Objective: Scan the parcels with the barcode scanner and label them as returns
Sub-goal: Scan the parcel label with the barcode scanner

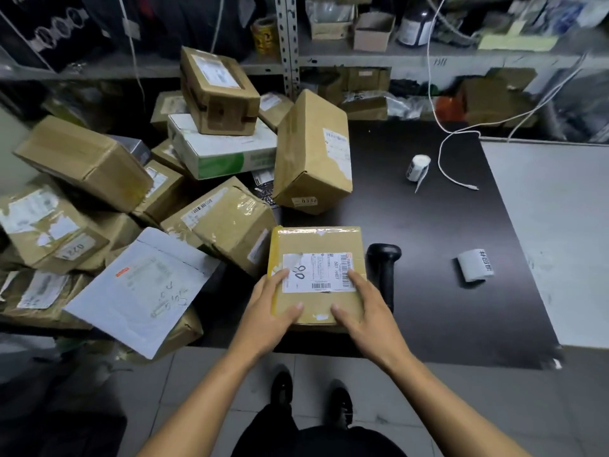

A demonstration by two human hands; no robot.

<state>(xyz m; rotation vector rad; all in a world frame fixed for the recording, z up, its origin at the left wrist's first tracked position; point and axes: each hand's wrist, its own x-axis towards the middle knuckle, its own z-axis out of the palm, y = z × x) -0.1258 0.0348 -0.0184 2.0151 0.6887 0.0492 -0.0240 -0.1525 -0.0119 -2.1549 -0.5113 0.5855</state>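
A flat brown parcel [316, 242] lies at the near edge of the black table [428, 232], its white shipping label [318, 272] facing up with barcodes and a handwritten number. My left hand [270, 308] holds its left side, thumb on top near the label. My right hand [362, 308] holds its right side the same way. A black barcode scanner [384, 268] lies on the table just right of the parcel, touched by neither hand. A roll of printed return labels [474, 265] lies further right.
A pile of several brown parcels [230, 219] and a white mailer [141, 291] fills the table's left side. A tall box [313, 150] leans behind. A second label roll [418, 168] and white cable [454, 179] lie at the back. Shelves stand behind.
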